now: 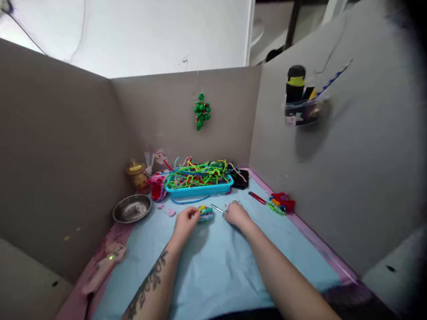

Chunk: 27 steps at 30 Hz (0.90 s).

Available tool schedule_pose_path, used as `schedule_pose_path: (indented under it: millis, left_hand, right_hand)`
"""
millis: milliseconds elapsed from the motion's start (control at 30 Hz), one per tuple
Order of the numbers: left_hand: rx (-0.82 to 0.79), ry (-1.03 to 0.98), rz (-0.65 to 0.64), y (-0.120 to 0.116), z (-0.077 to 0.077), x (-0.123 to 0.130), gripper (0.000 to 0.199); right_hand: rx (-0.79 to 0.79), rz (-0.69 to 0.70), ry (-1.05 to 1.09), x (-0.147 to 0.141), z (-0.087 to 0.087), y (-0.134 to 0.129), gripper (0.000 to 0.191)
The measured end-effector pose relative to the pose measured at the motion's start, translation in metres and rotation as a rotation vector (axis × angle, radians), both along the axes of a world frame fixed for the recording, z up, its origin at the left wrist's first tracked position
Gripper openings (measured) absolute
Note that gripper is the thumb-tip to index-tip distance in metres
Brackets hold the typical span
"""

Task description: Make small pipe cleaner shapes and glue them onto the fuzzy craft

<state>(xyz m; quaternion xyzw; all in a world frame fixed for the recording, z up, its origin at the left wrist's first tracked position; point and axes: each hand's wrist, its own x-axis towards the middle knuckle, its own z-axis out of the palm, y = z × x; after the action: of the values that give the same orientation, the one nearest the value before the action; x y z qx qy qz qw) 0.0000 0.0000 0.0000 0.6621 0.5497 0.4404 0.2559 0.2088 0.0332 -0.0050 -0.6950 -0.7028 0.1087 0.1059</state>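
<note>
Between the fingertips of my left hand (187,222) is a small fuzzy piece made of coiled pipe cleaners (206,215), mostly teal with some yellow and lilac. It rests on or just over the light blue cloth. To its right, my right hand (237,214) is closed around a slim silver pointed tool (218,208). The tool's tip points left toward the fuzzy piece, a short gap away; its handle is hidden in my fist. Behind both hands stands a blue tray (200,192) heaped with loose pipe cleaners (200,173) in green, red, yellow and blue.
A metal bowl (132,209) and a pink hair clip (167,210) lie left. On the right are a red utility knife (257,198) and a colourful fuzzy bundle (282,203). A pink glue gun (105,269) sits front left. Grey partitions (187,102) enclose three sides.
</note>
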Motion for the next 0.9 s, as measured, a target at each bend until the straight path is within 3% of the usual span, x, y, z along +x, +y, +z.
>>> schedule_pose_path:
  millis: [300, 533, 633, 700, 767, 900]
  left_hand:
    - [0.001, -0.072, 0.014, -0.001, 0.001, -0.001, 0.024]
    - [-0.044, -0.248, -0.002, -0.002, 0.003, 0.000, 0.027]
    - [-0.087, -0.399, -0.010, 0.000, 0.002, 0.000, 0.028]
    - [-0.100, -0.482, 0.017, 0.002, 0.000, -0.002, 0.031]
    - [-0.090, -0.518, 0.057, 0.003, -0.001, -0.004, 0.031]
    - [-0.049, -0.542, 0.091, 0.003, 0.001, -0.005, 0.028]
  right_hand:
    - [0.008, -0.034, 0.022, -0.001, -0.001, 0.001, 0.027]
    - [0.096, -0.071, 0.054, 0.002, 0.001, -0.002, 0.019]
    - [0.216, -0.142, 0.242, 0.008, 0.000, 0.001, 0.012]
    - [0.256, -0.093, 0.485, 0.009, 0.000, 0.002, 0.016]
    - [0.170, 0.050, 0.720, 0.006, 0.000, 0.000, 0.023]
    - [-0.279, 0.298, 0.883, -0.008, 0.004, -0.015, 0.015]
